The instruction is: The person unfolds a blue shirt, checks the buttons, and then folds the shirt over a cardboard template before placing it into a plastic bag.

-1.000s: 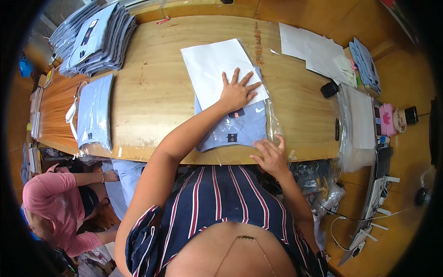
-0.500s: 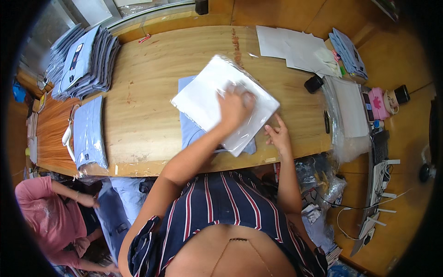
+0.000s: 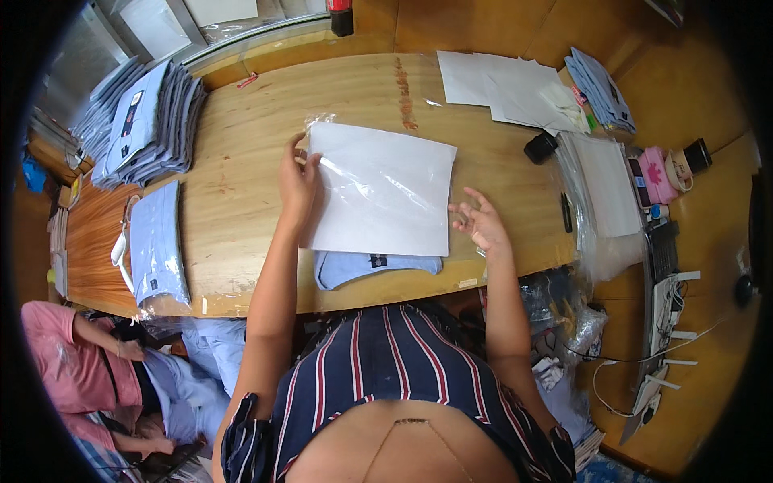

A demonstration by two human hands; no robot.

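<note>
A white sheet in a clear, shiny plastic bag (image 3: 382,197) lies squarely in front of me at the table's middle. Under it is a folded light-blue garment (image 3: 342,270), whose near edge and dark label stick out below. My left hand (image 3: 299,185) grips the bag's left edge, thumb and fingers closing around it near the far corner. Beside the right edge, my right hand (image 3: 483,225) has its fingers spread, with the fingertips close to the bag. Nothing shows in its grasp.
Stacked folded blue garments (image 3: 145,121) stand at the far left, with one bagged garment (image 3: 157,241) nearer. White sheets (image 3: 515,88) and a pile of clear bags (image 3: 600,185) lie on the right. A co-worker in a pink top (image 3: 84,362) handles blue cloth at lower left.
The bagged sheet has turned from a slant to lie square over the garment. My left hand has moved from its middle to its left edge. The co-worker's arms and cloth have shifted.
</note>
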